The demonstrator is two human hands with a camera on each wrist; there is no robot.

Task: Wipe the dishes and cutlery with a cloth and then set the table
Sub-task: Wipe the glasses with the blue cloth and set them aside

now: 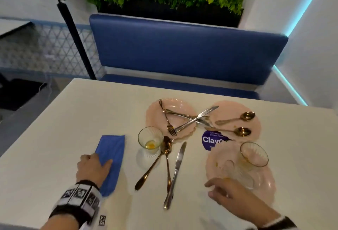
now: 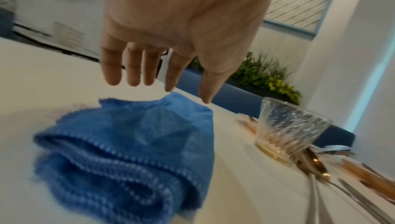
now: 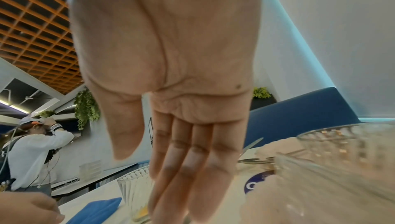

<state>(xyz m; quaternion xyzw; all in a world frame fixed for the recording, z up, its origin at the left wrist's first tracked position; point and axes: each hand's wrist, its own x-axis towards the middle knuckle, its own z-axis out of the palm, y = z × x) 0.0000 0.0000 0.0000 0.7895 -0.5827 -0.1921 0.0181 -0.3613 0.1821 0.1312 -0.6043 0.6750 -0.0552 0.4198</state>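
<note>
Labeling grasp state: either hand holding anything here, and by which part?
Nothing is held. The left hand is open over the blue cloth's near end, no grip closed; the right hand is open beside the nearest pink plate.

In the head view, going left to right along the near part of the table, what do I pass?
Left hand → blue cloth → glass with orange dregs → knife → right hand
</note>
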